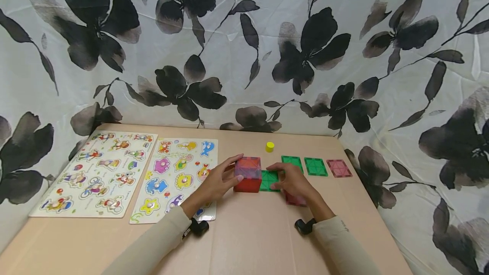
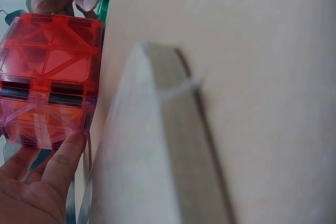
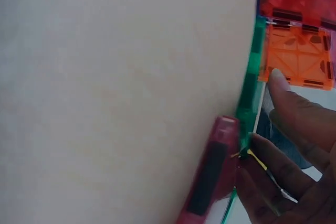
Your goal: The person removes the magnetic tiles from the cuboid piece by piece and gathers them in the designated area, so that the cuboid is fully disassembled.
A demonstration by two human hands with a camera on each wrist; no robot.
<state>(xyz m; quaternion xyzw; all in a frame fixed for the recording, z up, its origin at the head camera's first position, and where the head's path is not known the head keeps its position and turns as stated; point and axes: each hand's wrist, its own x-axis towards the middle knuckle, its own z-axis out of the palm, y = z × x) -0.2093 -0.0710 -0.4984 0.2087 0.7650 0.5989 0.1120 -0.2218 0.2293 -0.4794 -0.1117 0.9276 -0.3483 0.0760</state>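
A cube of see-through red magnetic tiles (image 1: 247, 180) stands on the table. My left hand (image 1: 217, 182) holds it from the left, its thumb and fingertips on that side; in the left wrist view the fingers (image 2: 64, 163) touch a pinkish face. An orange tile (image 3: 298, 53) forms the side toward my right hand. Flat beside the cube lies a green tile (image 1: 268, 180). Over its right part is my right hand (image 1: 299, 183), thumb and index finger apart, nothing gripped between them. A dark red tile (image 1: 295, 200) lies partly hidden below that hand.
Two more green tiles (image 1: 316, 166) and a pinkish-red tile (image 1: 338, 168) lie flat at the right. Behind the cube stands a small yellow cylinder (image 1: 270, 147). Two white picture boards, one with athletes (image 1: 130, 169) and one with animals (image 1: 173, 147), cover the table's left side.
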